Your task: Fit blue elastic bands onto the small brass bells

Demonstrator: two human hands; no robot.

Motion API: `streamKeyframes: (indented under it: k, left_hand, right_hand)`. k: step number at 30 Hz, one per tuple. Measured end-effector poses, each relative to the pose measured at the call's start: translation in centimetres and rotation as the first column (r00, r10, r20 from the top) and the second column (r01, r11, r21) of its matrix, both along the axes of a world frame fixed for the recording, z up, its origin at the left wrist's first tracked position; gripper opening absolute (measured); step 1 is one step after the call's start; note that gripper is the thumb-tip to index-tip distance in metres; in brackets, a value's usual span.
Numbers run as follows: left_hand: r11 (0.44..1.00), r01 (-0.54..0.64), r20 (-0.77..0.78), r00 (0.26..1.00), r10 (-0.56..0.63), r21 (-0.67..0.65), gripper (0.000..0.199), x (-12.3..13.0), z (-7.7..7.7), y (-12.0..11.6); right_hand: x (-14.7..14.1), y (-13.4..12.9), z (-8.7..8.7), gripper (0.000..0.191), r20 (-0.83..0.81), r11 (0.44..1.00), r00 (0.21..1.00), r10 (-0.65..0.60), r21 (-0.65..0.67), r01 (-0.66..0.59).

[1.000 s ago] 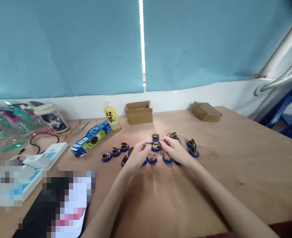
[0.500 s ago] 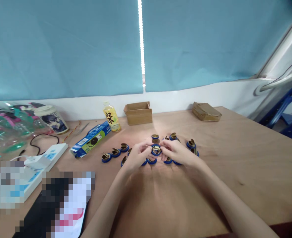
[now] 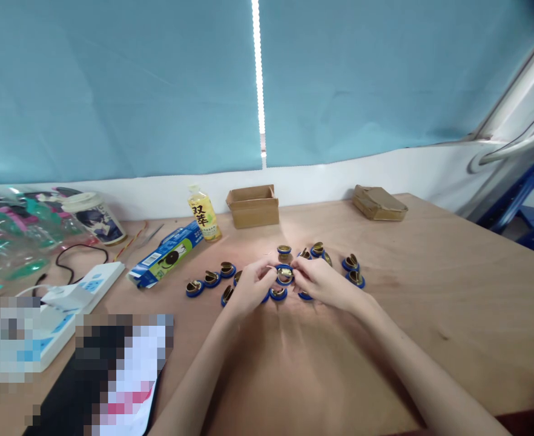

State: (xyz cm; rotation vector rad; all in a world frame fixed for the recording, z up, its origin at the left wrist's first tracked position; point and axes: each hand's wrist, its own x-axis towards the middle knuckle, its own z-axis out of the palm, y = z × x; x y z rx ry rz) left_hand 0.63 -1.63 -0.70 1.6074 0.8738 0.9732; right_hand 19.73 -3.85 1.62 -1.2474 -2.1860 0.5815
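Note:
Between my two hands is a round badge (image 3: 285,275) with a blue rim and a gold metal back with a clip. My left hand (image 3: 254,283) pinches its left edge between thumb and fingers. At the right edge, the fingertips of my right hand (image 3: 318,277) close on it too. More badges of this kind lie around my hands: one just beyond (image 3: 284,250), some to the left (image 3: 211,278), and others to the right (image 3: 350,263). Many have their gold clips standing raised. My hands partly cover several of those nearest.
Behind are an open cardboard box (image 3: 254,211), a drink bottle (image 3: 205,215) and a blue carton (image 3: 167,257). A brown package (image 3: 379,203) lies back right. To the left are a power strip (image 3: 83,297), a paper cup (image 3: 95,219), clear bottles (image 3: 19,233) and a blurred-out phone-like device (image 3: 133,369).
The badge between my hands has tipped slightly, and my right hand has shifted a little around its edge. The other badges lie where they were.

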Motion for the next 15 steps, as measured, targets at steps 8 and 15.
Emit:
streamKeyframes:
  k: [8,15]
  left_hand:
    - [0.997,-0.022,-0.045,0.999,0.025,0.074,0.020,0.07,0.24,0.07]
    - [1.000,-0.019,-0.035,0.999,0.020,0.022,0.020,0.18,0.51,-0.14]
  right_hand:
    - [-0.26,-0.14,0.33,0.016,0.040,0.999,0.998,-0.043,-0.003,0.043]
    - [-0.28,0.03,-0.11,0.015,0.017,0.999,0.999,-0.041,-0.005,0.041]
